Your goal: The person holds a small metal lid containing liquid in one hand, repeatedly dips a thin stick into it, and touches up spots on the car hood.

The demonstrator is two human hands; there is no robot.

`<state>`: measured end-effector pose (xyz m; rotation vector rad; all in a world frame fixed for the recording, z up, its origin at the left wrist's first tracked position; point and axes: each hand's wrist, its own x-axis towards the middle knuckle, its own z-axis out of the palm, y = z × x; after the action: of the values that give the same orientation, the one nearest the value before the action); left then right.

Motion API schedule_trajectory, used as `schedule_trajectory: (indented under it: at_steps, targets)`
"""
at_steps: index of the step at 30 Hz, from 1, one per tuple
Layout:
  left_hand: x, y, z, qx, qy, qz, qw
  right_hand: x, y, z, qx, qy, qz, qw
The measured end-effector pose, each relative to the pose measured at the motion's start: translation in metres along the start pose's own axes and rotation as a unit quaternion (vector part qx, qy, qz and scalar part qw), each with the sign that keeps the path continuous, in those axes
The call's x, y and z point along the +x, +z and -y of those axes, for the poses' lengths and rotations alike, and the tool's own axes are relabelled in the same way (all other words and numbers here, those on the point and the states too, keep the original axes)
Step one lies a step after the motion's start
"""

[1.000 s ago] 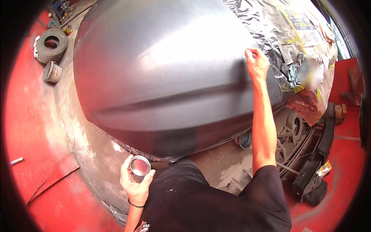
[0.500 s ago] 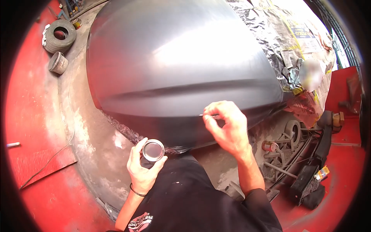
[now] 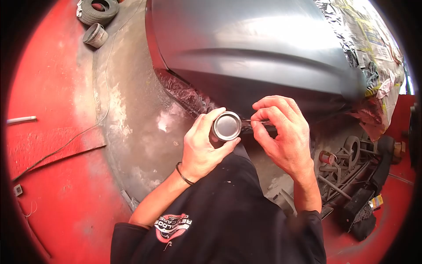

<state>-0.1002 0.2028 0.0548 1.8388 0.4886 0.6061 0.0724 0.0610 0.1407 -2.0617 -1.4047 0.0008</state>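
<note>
My left hand [image 3: 203,143] has its fingers and thumb wrapped round a small round metal tin [image 3: 227,126], its circular grey face turned up towards me. Close on the right, my right hand [image 3: 285,134] pinches a thin, short sliver-like thing between thumb and forefinger; its kind is too small to make out. Its tip points at the tin's side, and I cannot tell whether they touch. Beyond both hands spreads the dark grey car hood [image 3: 263,57], with a smooth matte surface and a bright reflection.
Newspaper and plastic masking [image 3: 373,44] cover the car at upper right. A tire [image 3: 99,13] and a bucket [image 3: 95,36] stand at upper left. Car parts [image 3: 351,180] and a red can [image 3: 326,157] lie at right. A cable [image 3: 66,148] runs along the left.
The view has tilted down and shifted left. My right hand has come from over the hood's front edge to beside the tin. My left hand still holds the tin.
</note>
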Motion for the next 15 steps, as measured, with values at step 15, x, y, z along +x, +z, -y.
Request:
schedule_trajectory:
  at_steps: [15]
  targets:
    - [-0.045, -0.029, 0.015, 0.023, 0.05, 0.013, 0.998, -0.02, 0.038, 0.055, -0.094, -0.072, 0.05, 0.992]
